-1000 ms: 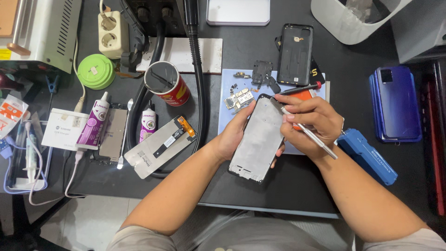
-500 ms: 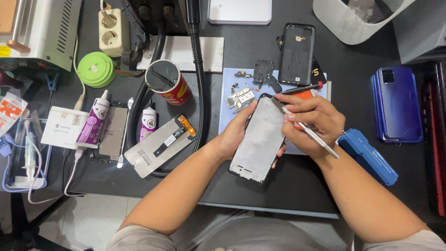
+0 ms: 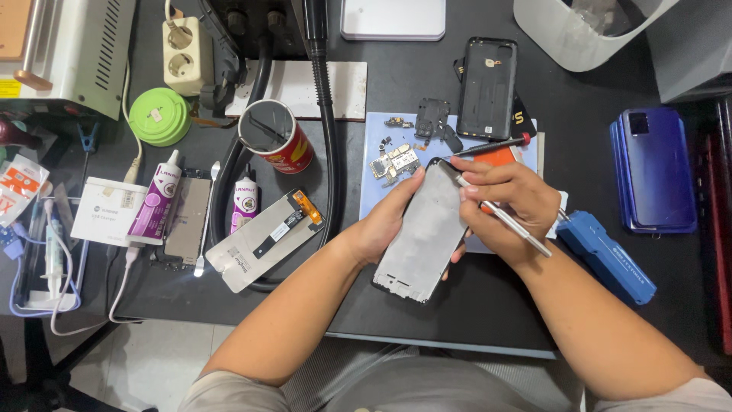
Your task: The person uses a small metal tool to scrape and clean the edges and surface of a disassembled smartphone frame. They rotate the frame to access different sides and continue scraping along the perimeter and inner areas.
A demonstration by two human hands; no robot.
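Head view: both hands are busy over the middle of the dark surface point(image 3: 427, 313). The left hand point(image 3: 385, 223) is wrapped around the left edge of a grey phone frame point(image 3: 423, 233), holding it tilted just above the surface, its top end over the blue work mat point(image 3: 374, 145). The right hand point(image 3: 503, 202) pinches a slim metal tool point(image 3: 503, 217) like a pen, its tip touching the frame's upper right corner. I'd judge the step as working at that top corner of the frame, probing or prying there. The next move likely calls for a steady left grip and small, careful pressure from the tip. Both forearms reach in from below, wrists bent inward, meeting over the frame. Loose small parts point(image 3: 393, 160) and a black back cover point(image 3: 486, 88) lie just beyond.
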